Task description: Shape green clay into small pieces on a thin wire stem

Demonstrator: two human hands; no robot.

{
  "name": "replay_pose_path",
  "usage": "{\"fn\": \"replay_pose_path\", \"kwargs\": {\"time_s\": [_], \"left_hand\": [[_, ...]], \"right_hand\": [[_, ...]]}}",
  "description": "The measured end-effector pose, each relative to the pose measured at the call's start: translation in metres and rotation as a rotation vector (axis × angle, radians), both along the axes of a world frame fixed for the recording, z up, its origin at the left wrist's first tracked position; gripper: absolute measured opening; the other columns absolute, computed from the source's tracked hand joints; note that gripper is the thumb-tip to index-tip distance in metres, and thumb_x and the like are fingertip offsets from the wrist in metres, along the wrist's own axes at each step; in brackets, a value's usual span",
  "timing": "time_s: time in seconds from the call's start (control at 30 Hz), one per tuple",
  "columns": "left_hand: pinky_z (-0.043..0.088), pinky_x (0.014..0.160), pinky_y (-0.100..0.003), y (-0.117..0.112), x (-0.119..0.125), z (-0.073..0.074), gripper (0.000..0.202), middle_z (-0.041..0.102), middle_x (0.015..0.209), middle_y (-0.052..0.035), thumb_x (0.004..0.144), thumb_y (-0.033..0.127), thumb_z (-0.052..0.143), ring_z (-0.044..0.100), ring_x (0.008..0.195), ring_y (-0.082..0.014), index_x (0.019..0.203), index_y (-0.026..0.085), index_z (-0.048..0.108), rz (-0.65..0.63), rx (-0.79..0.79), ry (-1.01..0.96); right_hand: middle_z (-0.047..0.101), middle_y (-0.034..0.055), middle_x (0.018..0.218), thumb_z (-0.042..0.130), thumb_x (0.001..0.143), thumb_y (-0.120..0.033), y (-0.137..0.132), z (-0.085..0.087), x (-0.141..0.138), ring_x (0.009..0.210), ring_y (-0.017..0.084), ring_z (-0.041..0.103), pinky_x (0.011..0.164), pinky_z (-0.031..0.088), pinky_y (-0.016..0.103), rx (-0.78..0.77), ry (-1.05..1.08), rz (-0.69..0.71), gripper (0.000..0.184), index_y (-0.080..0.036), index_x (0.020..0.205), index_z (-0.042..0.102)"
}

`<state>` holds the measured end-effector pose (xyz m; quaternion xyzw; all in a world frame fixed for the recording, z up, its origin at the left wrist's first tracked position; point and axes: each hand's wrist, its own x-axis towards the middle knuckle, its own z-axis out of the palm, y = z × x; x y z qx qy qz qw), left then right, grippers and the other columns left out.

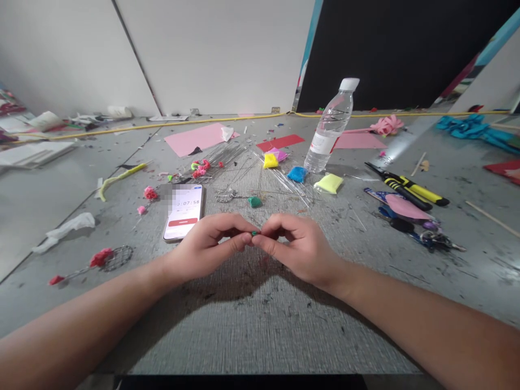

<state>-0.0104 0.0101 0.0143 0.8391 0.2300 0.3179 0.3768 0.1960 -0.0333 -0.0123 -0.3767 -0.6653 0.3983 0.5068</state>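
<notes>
My left hand (215, 241) and my right hand (298, 246) meet above the table, thumbs and forefingers pinched on a small piece of green clay (254, 233). Most of that piece is hidden by the fingertips. Just beyond it lies a larger green clay lump (254, 201), beside a small bent-wire shape (226, 195). A phone (183, 214) with a running timer lies by my left hand. Further left are wire pieces with red clay (101, 257) and pink clay (150, 193) on them.
Packets of yellow clay (271, 160), blue clay (297, 174) and pale yellow clay (329, 183) lie ahead, near loose wires (290, 181). A water bottle (329, 130) stands behind them. Pliers (408, 187) and keys (436, 238) lie right. Pink paper (195, 140) lies further back.
</notes>
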Motion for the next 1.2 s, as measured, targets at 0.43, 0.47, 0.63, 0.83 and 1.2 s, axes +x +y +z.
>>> {"fn": "replay_pose_path", "kwargs": {"time_s": [0.43, 0.47, 0.63, 0.83, 1.2], "left_hand": [[0.057, 0.065, -0.025, 0.004, -0.002, 0.001, 0.016, 0.075, 0.080, -0.0065, 0.099, 0.024, 0.063, 0.069, 0.071, -0.0156, 0.103, 0.016, 0.076, -0.131, -0.073, -0.002], [0.057, 0.067, -0.026, 0.005, -0.002, 0.000, 0.016, 0.076, 0.081, -0.0068, 0.099, 0.025, 0.064, 0.070, 0.073, -0.0161, 0.106, 0.017, 0.077, -0.147, -0.075, -0.009], [0.059, 0.072, -0.028, 0.007, -0.002, -0.005, 0.019, 0.077, 0.087, -0.0074, 0.099, 0.026, 0.066, 0.072, 0.077, -0.0163, 0.112, 0.021, 0.078, -0.227, -0.085, -0.043], [0.058, 0.070, -0.029, 0.007, -0.001, -0.006, 0.014, 0.079, 0.084, -0.0074, 0.096, 0.030, 0.071, 0.073, 0.075, -0.0174, 0.101, 0.021, 0.081, -0.179, -0.092, -0.058], [0.054, 0.067, -0.027, 0.027, -0.011, -0.007, 0.015, 0.078, 0.086, -0.0064, 0.095, 0.021, 0.067, 0.070, 0.074, -0.0155, 0.103, 0.020, 0.080, -0.140, 0.063, 0.137]], "right_hand": [[0.067, -0.0019, 0.065, 0.088, 0.076, -0.045, 0.003, -0.004, 0.002, 0.058, 0.013, 0.057, 0.056, 0.046, 0.029, -0.096, 0.082, 0.029, 0.033, -0.022, 0.071, 0.066], [0.067, -0.0017, 0.065, 0.089, 0.075, -0.046, 0.004, -0.004, 0.002, 0.059, 0.013, 0.057, 0.057, 0.046, 0.029, -0.100, 0.086, 0.031, 0.033, -0.022, 0.071, 0.066], [0.065, -0.0019, 0.064, 0.091, 0.070, -0.048, 0.006, -0.003, 0.004, 0.060, 0.013, 0.057, 0.058, 0.046, 0.030, -0.099, 0.059, 0.045, 0.037, -0.022, 0.069, 0.066], [0.063, -0.0020, 0.063, 0.089, 0.069, -0.055, 0.010, -0.005, 0.007, 0.059, 0.013, 0.055, 0.056, 0.043, 0.029, -0.126, 0.012, 0.087, 0.041, -0.022, 0.068, 0.065], [0.062, -0.0001, 0.063, 0.070, 0.090, -0.054, 0.044, -0.013, 0.026, 0.060, 0.014, 0.052, 0.060, 0.040, 0.031, 0.111, -0.275, -0.089, 0.040, -0.021, 0.068, 0.064]]}}
